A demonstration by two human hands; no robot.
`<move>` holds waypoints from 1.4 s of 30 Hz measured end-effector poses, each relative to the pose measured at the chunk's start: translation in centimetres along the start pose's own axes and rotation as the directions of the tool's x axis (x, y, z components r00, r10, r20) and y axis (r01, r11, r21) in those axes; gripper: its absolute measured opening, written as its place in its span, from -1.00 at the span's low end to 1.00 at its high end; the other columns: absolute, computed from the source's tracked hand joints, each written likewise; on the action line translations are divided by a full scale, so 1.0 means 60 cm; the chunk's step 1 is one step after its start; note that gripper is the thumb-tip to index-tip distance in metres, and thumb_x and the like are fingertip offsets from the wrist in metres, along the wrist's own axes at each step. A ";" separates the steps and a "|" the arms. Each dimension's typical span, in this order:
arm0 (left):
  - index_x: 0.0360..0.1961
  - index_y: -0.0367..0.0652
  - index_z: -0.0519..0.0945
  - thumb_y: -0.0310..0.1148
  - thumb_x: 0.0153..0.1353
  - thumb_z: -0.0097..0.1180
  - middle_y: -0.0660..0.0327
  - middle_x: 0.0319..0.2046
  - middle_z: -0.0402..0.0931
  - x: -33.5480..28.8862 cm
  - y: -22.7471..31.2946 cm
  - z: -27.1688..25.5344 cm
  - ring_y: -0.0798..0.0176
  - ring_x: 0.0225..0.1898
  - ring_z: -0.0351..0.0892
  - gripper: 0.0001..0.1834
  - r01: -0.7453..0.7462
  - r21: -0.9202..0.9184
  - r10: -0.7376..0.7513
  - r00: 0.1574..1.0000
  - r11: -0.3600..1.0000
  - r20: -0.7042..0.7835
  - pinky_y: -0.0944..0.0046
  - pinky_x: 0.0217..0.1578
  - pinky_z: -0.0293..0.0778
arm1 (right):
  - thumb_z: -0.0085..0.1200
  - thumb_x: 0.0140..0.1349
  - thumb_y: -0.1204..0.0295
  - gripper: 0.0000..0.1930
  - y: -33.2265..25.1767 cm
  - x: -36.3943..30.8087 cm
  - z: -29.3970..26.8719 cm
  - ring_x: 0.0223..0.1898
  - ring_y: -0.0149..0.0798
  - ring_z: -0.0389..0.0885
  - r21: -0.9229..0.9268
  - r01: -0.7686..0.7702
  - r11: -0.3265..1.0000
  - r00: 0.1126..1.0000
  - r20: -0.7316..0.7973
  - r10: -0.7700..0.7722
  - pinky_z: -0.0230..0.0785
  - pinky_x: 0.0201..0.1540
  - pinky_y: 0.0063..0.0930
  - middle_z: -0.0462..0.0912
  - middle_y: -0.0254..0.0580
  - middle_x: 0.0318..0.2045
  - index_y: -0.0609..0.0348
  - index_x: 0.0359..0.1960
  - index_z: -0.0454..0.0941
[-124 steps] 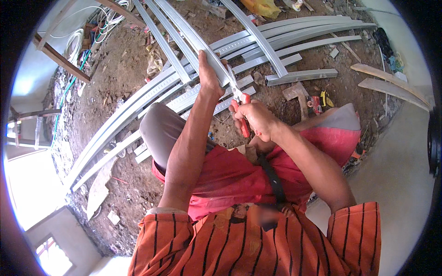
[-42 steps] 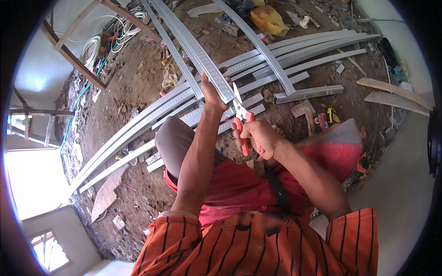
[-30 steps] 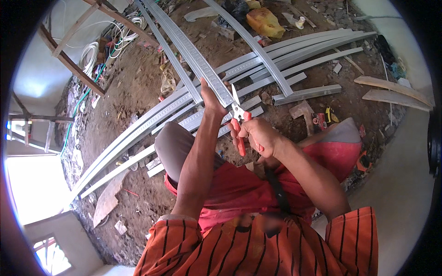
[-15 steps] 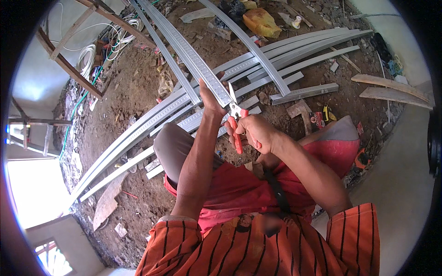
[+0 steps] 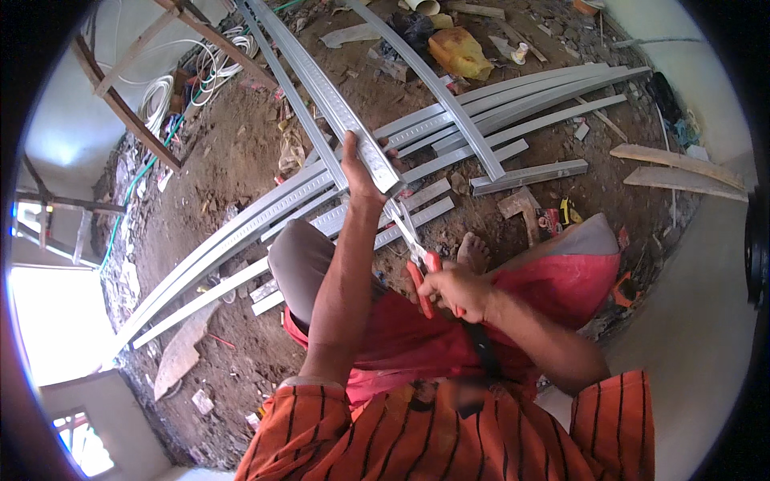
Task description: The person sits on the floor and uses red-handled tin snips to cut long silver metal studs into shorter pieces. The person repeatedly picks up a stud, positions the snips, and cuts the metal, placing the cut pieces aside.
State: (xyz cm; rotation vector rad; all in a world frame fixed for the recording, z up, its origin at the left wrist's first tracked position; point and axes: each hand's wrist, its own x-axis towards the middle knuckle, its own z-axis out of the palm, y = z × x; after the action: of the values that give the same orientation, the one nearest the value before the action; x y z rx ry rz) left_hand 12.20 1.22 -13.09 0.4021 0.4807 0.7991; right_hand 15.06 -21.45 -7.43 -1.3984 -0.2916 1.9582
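My left hand (image 5: pixel 361 174) is wrapped round a long galvanised metal channel (image 5: pixel 322 90), close to its near end. The channel slants away toward the far left. In my right hand (image 5: pixel 464 290) is a pair of tin snips (image 5: pixel 415 252) with red handles. Its blades point up toward the channel's cut end and stand a little apart. Whether the blade tips touch the metal, I cannot tell.
Several more metal channels (image 5: pixel 241 210) lie across the dirt floor under and beyond my hands. A short channel piece (image 5: pixel 529 176) and a yellow tape measure (image 5: pixel 569 212) are on the right. Wooden planks (image 5: pixel 682 156) lie farther right; wooden poles (image 5: pixel 124 104) stand at the left.
The tin snips have come down and back toward my body, away from the channel's side. The channel's near end has turned in my left hand and sits slightly lower.
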 end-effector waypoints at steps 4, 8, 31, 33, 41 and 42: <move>-0.16 -0.20 0.40 0.05 0.27 -0.34 0.08 -0.38 0.47 -0.020 0.027 0.039 0.12 -0.47 0.50 -0.49 -0.027 -0.086 0.040 0.987 0.996 0.155 0.20 -0.43 0.47 | -0.03 0.13 0.36 -0.71 0.053 0.007 -0.030 -0.28 -0.20 0.53 -0.391 0.348 0.852 0.850 -0.251 -0.463 0.35 -0.18 -0.38 0.54 -0.14 -0.33 0.21 -0.12 0.42; -0.07 -0.23 0.40 0.02 0.25 -0.33 0.13 -0.45 0.46 -0.027 0.078 0.033 0.21 -0.53 0.45 -0.47 0.228 -0.324 -0.066 0.894 0.918 0.442 0.30 -0.46 0.39 | 0.00 0.17 0.31 -0.68 0.003 0.003 -0.028 -0.18 -0.12 0.55 -0.697 0.458 0.552 0.618 -0.197 -0.761 0.34 -0.11 -0.32 0.56 -0.05 -0.27 0.23 -0.09 0.41; 0.10 -0.11 0.36 0.20 0.07 -0.12 0.32 -0.61 0.35 -0.012 0.029 -0.008 0.32 -0.59 0.36 -0.29 0.295 -0.410 -0.035 0.845 0.863 0.534 0.28 -0.49 0.29 | -0.01 0.08 0.35 -0.78 -0.050 0.026 0.026 -0.50 -0.49 0.30 -0.403 0.503 0.765 0.820 -0.058 -0.570 0.20 -0.39 -0.58 0.38 -0.41 -0.52 0.26 -0.33 0.39; 0.09 -0.12 0.36 0.19 0.06 -0.11 0.32 -0.63 0.35 -0.010 0.028 -0.006 0.32 -0.61 0.35 -0.29 0.290 -0.415 -0.026 0.844 0.862 0.536 0.29 -0.49 0.29 | -0.01 0.05 0.37 -0.79 -0.047 0.035 0.028 -0.50 -0.47 0.31 -0.444 0.521 0.729 0.793 -0.064 -0.606 0.21 -0.39 -0.55 0.38 -0.40 -0.52 0.26 -0.37 0.39; 0.01 -0.13 0.40 0.23 0.06 -0.25 0.29 -0.67 0.32 -0.009 0.012 -0.007 0.30 -0.66 0.33 -0.29 0.092 -0.097 -0.065 0.966 0.991 0.252 0.27 -0.60 0.29 | -0.03 -0.03 0.43 -0.83 -0.051 0.029 0.009 -0.51 -0.43 0.33 -0.504 0.406 0.762 0.835 -0.134 -0.533 0.22 -0.41 -0.49 0.38 -0.36 -0.55 0.27 -0.41 0.40; 0.01 -0.14 0.39 0.23 0.06 -0.25 0.28 -0.67 0.32 -0.009 0.007 -0.009 0.29 -0.66 0.33 -0.29 0.093 -0.077 -0.074 0.972 0.993 0.223 0.28 -0.60 0.30 | -0.03 -0.04 0.43 -0.83 -0.050 0.030 0.004 -0.52 -0.43 0.32 -0.460 0.407 0.789 0.845 -0.138 -0.517 0.21 -0.43 -0.50 0.38 -0.36 -0.56 0.27 -0.41 0.40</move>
State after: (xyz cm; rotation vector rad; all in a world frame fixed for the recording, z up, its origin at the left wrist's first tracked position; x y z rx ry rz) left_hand 11.36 1.18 -13.16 0.3819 0.2528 0.6821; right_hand 15.76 -18.07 -7.03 -1.6333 -0.8867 1.3268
